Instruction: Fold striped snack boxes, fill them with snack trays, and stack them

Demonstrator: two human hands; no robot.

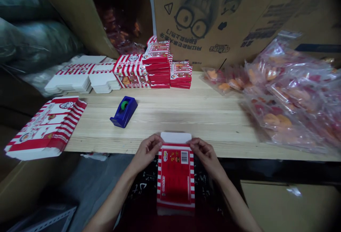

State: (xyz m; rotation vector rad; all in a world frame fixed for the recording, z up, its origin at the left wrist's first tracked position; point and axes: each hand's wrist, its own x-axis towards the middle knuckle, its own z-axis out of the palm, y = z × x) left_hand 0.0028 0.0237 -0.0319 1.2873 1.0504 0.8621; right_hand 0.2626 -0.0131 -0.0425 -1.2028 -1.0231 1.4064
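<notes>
Red-and-white striped carton (176, 178), printed with a barcode, extends back from the front edge of a light wooden table (186, 125), held up by both hands. The left hand (146, 152) and right hand (206, 155) grip it narrowly at its upper corners, on either side of a white tuck flap (176, 137). Beyond them, a blue tape dispenser (124, 111) with a green roll stands on the boards. To the left, a flattened striped carton (45, 129) overhangs the table's edge. Further back rise stacks of folded red cartons (158, 70) beside white carton blanks (71, 77), while clear bags of orange snacks (285, 93) heap up on the right, below a printed corrugated box (213, 15).
</notes>
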